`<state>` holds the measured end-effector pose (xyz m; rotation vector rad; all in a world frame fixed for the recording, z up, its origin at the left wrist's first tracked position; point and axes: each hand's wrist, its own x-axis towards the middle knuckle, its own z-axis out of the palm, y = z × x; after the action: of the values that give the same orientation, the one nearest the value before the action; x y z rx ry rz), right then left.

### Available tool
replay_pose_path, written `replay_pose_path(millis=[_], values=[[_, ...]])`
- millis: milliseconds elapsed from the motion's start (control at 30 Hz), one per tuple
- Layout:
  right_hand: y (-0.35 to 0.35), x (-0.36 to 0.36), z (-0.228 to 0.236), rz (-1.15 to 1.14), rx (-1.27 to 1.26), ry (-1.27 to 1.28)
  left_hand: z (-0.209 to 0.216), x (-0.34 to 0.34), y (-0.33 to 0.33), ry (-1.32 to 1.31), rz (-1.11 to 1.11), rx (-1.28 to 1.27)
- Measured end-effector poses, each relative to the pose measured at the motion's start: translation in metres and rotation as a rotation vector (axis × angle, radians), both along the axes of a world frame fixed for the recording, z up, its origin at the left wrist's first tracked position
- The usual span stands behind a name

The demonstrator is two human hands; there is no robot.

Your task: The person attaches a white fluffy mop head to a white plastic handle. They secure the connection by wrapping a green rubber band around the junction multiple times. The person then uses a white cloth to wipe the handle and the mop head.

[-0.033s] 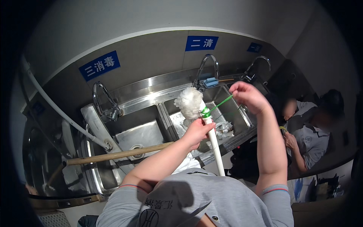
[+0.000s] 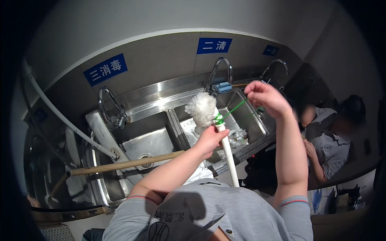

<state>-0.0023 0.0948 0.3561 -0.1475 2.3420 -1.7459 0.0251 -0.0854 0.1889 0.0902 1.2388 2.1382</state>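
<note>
My left hand is wrapped round a white pole, just below its top end. A fluffy white fibre head bulges at that end, over the middle sink. Green tape is wound around the pole just above my left hand. From the winding, a narrow green strand stretches up to the right. My right hand is closed, pinching the strand's far end above the right side of the sink. The pole slants down toward my body.
A left sink and a middle sink have curved taps behind them. Crumpled clear plastic lies in the middle one. A wooden pole crosses the left sink. A blue brush-like item rests behind. Another person is at the right.
My right hand and forearm have shifted slightly, with the hand a little higher; the green strand stays stretched. My left hand and the white pole look unmoved.
</note>
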Motion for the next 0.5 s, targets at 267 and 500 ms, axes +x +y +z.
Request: replay_pose_path(millis=[267, 500], values=[[-0.083, 0.073, 0.053, 0.223, 0.602, 0.397, -0.027, -0.009, 0.018, 0.018, 0.207, -0.022], [-0.056, 0.069, 0.047, 0.266, 0.533, 0.480, -0.036, -0.004, 0.017, 0.060, -0.137, 0.197]])
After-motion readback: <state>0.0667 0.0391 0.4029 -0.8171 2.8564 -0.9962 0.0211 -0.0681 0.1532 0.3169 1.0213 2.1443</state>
